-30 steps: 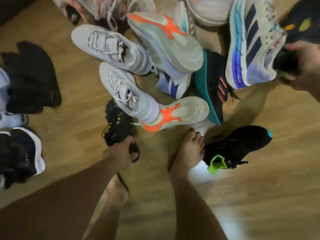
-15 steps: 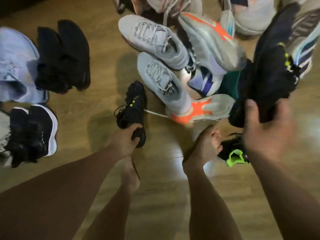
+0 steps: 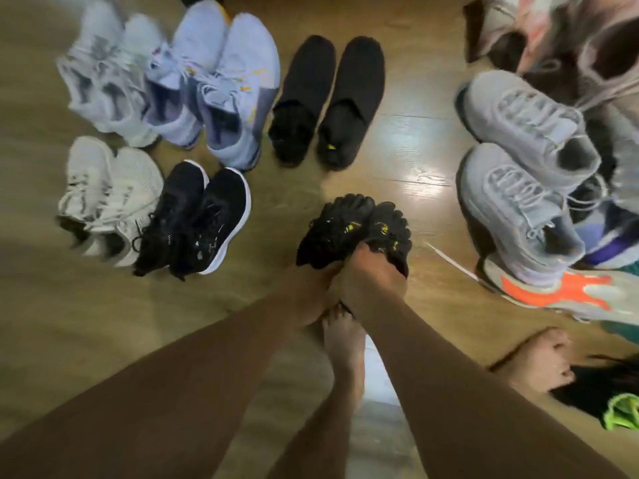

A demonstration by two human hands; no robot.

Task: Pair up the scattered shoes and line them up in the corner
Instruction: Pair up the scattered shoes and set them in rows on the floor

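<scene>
The left hand [image 3: 313, 281] and the right hand [image 3: 375, 278] meet side by side near the middle of the view. Each has its fingers curled round the heel end of one black five-toed shoe: the left hand grips the left toe shoe [image 3: 330, 229] and the right hand grips the right toe shoe [image 3: 389, 226]. The two shoes touch along their sides, with their toes pointing away from the fingers and yellow marks on their uppers. Whether their soles rest on the wooden floor [image 3: 408, 160] or hang just above it cannot be told. Straight ahead, beyond the fingertips, a black slip-on pair [image 3: 328, 98] stands together. Left of the fingers is a black pair with white soles [image 3: 197, 219], and a white mesh pair [image 3: 107, 195] is just beside it, farther left. Beyond those stand a lavender pair [image 3: 214, 88] and a pale grey pair [image 3: 100, 70], both blurred. Right of the fingers lie two grey sneakers [image 3: 518, 205], one beyond the other. The nearer one leans on an upturned shoe with an orange-and-grey sole [image 3: 560, 292]. More shoes are heaped [image 3: 553, 36] beyond them, too blurred to sort. On the near side of the fingers a bare foot [image 3: 345, 344] is planted right under the hands. A second bare foot [image 3: 539, 361] stands off to the right, beside a black shoe with a neon green tab [image 3: 619, 402].
</scene>
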